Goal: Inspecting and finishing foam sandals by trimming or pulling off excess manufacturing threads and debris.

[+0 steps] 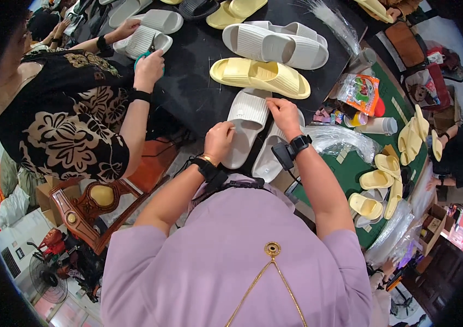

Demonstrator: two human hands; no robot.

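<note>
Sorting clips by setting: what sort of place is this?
Probably a small footwear packing workshop: many white and yellow ribbed foam slide sandals on a black worktable, clear plastic bags, and a co-worker's hand handling slides.

Two pale grey ribbed slide sandals (246, 122) lying side by side on the black table (188, 82).

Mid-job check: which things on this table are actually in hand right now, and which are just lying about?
In hand:
left hand and right hand on the grey-white slide sandals.

Lying about:
yellow slide pair
grey slide pair
snack packet
clear plastic bags
yellow slides on the green mat
co-worker's hand with other slides
</note>
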